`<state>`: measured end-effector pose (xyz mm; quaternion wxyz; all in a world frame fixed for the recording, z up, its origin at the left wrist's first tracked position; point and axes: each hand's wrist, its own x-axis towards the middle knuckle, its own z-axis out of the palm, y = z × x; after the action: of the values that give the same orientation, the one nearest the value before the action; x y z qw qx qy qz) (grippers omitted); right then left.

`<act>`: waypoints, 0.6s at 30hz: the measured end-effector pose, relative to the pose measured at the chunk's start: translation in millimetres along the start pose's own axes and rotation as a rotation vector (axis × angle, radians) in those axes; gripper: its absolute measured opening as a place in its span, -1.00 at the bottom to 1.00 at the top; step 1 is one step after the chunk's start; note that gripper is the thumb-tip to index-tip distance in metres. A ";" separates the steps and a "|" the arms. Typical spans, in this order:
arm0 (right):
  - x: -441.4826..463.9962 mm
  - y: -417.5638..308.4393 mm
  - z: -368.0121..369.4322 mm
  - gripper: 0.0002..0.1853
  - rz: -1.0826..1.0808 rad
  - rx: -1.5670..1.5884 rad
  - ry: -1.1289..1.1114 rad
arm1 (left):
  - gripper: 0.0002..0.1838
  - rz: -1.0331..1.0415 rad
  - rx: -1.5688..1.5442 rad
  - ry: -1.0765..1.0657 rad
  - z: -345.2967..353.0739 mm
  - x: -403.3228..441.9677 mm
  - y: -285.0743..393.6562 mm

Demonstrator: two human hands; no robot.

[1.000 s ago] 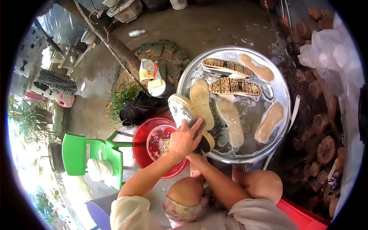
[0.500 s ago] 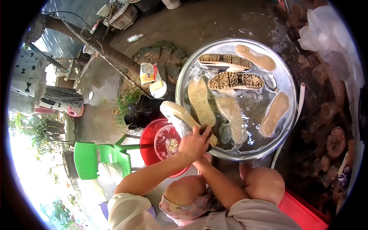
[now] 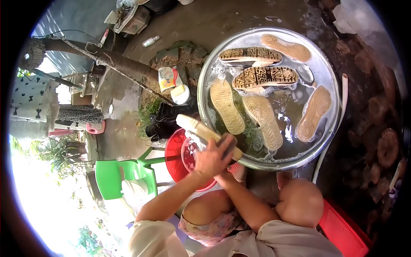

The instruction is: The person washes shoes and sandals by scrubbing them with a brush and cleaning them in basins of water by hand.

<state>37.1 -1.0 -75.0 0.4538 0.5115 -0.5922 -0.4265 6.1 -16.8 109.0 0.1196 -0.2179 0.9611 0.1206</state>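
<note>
the left hand (image 3: 210, 159) grips one dark object (image 3: 227, 144) at one pale shoe (image 3: 200, 129), beside the red basin (image 3: 173, 155); the right hand (image 3: 221, 175) is mostly hidden, its grip i cannot tell. one packet (image 3: 168, 79) has unreadable writing. six upturned soles (image 3: 265, 78) lie in the metal basin (image 3: 278, 165).
</note>
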 end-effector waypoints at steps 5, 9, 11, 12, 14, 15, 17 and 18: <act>-15.4 96.5 31.7 -0.83 0.274 -0.144 -0.039 | -0.39 -0.339 0.080 0.205 -42.3 49.0 -56.1; -16.9 70.5 21.4 -0.67 0.391 1.064 -0.072 | -0.38 -0.366 0.023 0.051 -33.6 40.9 -10.3; -16.6 54.1 11.7 -0.46 0.427 1.306 -0.223 | -0.43 -0.152 -0.015 0.011 -20.7 19.8 7.7; -17.7 47.5 7.7 -0.35 0.439 1.424 -0.300 | -0.49 -0.045 -0.049 0.011 -15.4 15.1 9.4; -18.3 38.4 8.6 -0.11 0.472 1.650 -0.458 | -0.46 -0.091 0.000 0.002 -19.0 19.7 -3.0; -19.3 38.5 10.3 -0.23 0.484 1.607 -0.380 | -0.44 -0.132 0.035 0.026 -25.9 29.4 -21.1; -19.7 42.6 18.4 -0.44 0.503 1.517 -0.221 | -0.40 -0.268 0.089 0.118 -45.1 47.5 -55.7; -17.6 46.0 25.2 -0.54 0.513 1.467 -0.137 | -0.38 -0.364 0.107 0.193 -54.2 56.7 -69.7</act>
<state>3.7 22.7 -37.9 0.0466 0.5006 -0.8492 0.1616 -22.0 -115.3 131.5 0.0581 -0.3918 0.9179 0.0242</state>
